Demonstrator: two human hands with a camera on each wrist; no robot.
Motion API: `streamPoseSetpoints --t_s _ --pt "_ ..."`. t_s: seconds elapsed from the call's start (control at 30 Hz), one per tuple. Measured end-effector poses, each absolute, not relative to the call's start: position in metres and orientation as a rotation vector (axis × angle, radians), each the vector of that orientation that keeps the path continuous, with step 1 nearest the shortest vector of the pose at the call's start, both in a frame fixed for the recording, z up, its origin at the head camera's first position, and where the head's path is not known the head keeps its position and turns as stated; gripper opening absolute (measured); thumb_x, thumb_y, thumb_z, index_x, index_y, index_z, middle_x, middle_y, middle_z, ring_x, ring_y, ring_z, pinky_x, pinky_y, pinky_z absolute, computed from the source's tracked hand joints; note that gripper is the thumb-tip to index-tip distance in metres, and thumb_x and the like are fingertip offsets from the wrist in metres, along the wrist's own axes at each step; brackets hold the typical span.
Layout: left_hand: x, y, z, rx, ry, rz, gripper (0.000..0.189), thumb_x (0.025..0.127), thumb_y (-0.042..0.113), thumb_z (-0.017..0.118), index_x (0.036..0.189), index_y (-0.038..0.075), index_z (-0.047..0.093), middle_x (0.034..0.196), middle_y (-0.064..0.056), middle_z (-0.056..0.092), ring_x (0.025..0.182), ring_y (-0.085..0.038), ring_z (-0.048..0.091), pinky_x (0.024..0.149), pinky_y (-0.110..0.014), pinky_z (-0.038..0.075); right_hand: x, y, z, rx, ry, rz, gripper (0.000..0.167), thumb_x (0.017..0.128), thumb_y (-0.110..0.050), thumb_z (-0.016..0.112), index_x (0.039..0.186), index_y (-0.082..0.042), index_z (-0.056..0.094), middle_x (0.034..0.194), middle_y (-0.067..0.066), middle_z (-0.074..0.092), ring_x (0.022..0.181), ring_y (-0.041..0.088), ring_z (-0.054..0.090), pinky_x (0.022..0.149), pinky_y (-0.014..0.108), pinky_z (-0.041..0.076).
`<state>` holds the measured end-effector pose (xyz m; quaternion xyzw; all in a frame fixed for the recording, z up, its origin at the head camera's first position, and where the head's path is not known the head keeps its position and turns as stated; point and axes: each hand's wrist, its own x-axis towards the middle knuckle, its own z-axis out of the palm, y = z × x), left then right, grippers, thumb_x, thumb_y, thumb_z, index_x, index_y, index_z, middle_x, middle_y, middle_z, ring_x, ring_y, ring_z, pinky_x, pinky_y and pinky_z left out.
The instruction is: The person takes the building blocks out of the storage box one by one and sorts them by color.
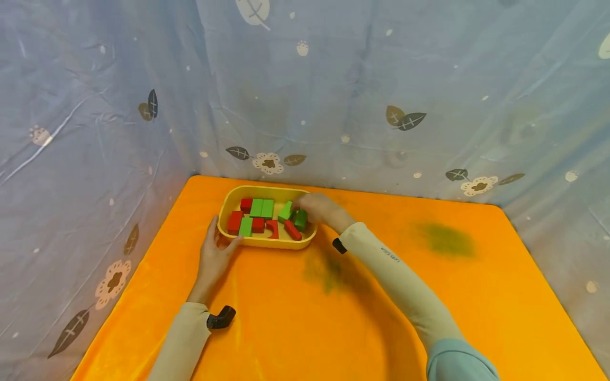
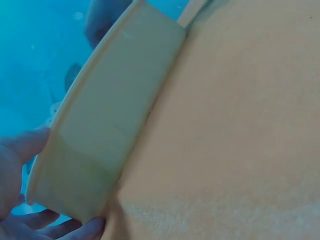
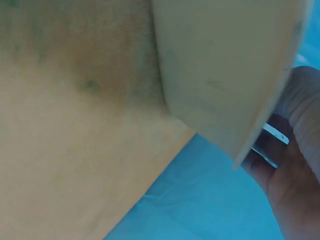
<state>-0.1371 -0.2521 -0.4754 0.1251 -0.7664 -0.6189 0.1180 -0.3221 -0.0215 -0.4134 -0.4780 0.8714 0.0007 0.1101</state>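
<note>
A yellow oval tray (image 1: pixel 267 243) holds several red and green toy blocks. My left hand (image 1: pixel 214 259) grips its left end, thumb at the front rim and fingers round the end wall; the left wrist view shows the thumb (image 2: pixel 30 144) on the rim. My right hand (image 1: pixel 320 208) reaches over the right end into the tray. Its fingers are at a light green block (image 1: pixel 285 212) and a dark green block (image 1: pixel 301 219); the tray wall (image 3: pixel 220 75) hides the fingertips in the right wrist view, so I cannot tell whether they hold one.
Inside the tray, a red arch block (image 1: pixel 273 228) and a red oblong block (image 1: pixel 293 230) lie near the front wall. An orange cloth (image 1: pixel 295 317) covers the table. Pale blue patterned curtains (image 1: pixel 333 95) stand along its back and sides.
</note>
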Motion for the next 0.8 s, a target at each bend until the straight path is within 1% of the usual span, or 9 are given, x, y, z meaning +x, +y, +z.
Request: streamPoseSetpoints --t_s 0.1,0.17,0.23,0.3,0.37,0.43,0.57,0.67,0.8 --pt "-0.137 -0.251 -0.475 0.36 -2.237 -1.808 0.09 0.094 0.022 0.068 0.159 0.016 0.006 0.162 -0.005 0.015 0.146 -0.023 0.023 0.112 -0.043 0.035 -0.323 -0.02 -0.418 -1.414 2.577 0.001 0.052 0.08 0.017 0.061 0.12 -0.014 0.068 0.121 0.002 0.066 0.111 0.021 0.06 0.096 0.037 0.051" --pt "-0.138 -0.25 -0.475 0.349 -2.228 -1.81 0.09 0.094 0.021 0.068 0.159 0.014 0.007 0.162 -0.006 0.016 0.146 -0.023 0.023 0.112 -0.044 0.035 -0.323 -0.018 -0.42 -1.414 2.584 -0.019 0.05 0.081 0.015 0.062 0.12 -0.014 0.068 0.12 0.001 0.066 0.109 0.021 0.06 0.094 0.037 0.052" --pt "-0.138 -0.249 -0.476 0.348 -2.228 -1.813 0.089 0.094 0.021 0.068 0.159 0.013 0.007 0.162 -0.008 0.017 0.146 -0.025 0.025 0.112 -0.045 0.035 -0.322 -0.015 -0.42 -1.42 2.589 -0.07 0.044 0.083 0.009 0.067 0.121 -0.014 0.068 0.118 0.002 0.067 0.107 0.021 0.062 0.092 0.037 0.052" --pt "-0.138 -0.248 -0.477 0.353 -2.238 -1.815 0.089 0.094 0.021 0.068 0.159 0.012 0.008 0.162 -0.009 0.018 0.145 -0.026 0.027 0.112 -0.045 0.036 -0.319 -0.011 -0.421 -1.428 2.587 -0.098 0.042 0.085 0.001 0.071 0.124 -0.013 0.066 0.119 0.001 0.067 0.106 0.02 0.062 0.092 0.036 0.053" --pt "-0.136 -0.249 -0.478 0.369 -2.252 -1.806 0.088 0.094 0.022 0.068 0.159 0.012 0.009 0.161 -0.01 0.02 0.144 -0.027 0.029 0.111 -0.045 0.037 -0.314 -0.008 -0.421 -1.45 2.577 -0.167 0.044 0.085 -0.006 0.075 0.128 -0.011 0.064 0.12 0.002 0.067 0.105 0.02 0.063 0.092 0.036 0.053" --pt "-0.135 -0.249 -0.479 0.386 -2.26 -1.795 0.088 0.094 0.022 0.068 0.159 0.013 0.01 0.16 -0.011 0.022 0.142 -0.028 0.031 0.11 -0.046 0.038 -0.31 -0.005 -0.421 -1.466 2.566 -0.254 0.049 0.085 -0.011 0.076 0.132 -0.008 0.061 0.122 0.004 0.066 0.106 0.02 0.063 0.093 0.035 0.052" --pt "-0.134 -0.249 -0.478 0.394 -2.269 -1.774 0.087 0.094 0.024 0.068 0.159 0.014 0.011 0.159 -0.012 0.026 0.141 -0.03 0.033 0.109 -0.046 0.039 -0.305 0.004 -0.422 -1.426 2.527 -0.573 0.055 0.085 -0.01 0.074 0.137 -0.003 0.056 0.121 0.01 0.064 0.103 0.021 0.061 0.09 0.035 0.052" --pt "-0.135 -0.249 -0.477 0.399 -2.283 -1.756 0.085 0.094 0.025 0.068 0.159 0.015 0.013 0.158 -0.013 0.027 0.141 -0.031 0.034 0.109 -0.045 0.04 -0.304 0.014 -0.423 -1.354 2.455 -0.861 0.054 0.086 -0.006 0.072 0.137 0.001 0.055 0.116 0.012 0.064 0.099 0.024 0.06 0.085 0.036 0.054" --pt "-0.135 -0.25 -0.476 0.414 -2.284 -1.738 0.083 0.094 0.025 0.068 0.158 0.014 0.016 0.157 -0.015 0.028 0.14 -0.032 0.034 0.108 -0.046 0.041 -0.304 0.027 -0.424 -1.289 2.39 -1.114 0.05 0.088 -0.007 0.072 0.135 0.001 0.056 0.112 0.01 0.064 0.098 0.026 0.059 0.083 0.039 0.055"
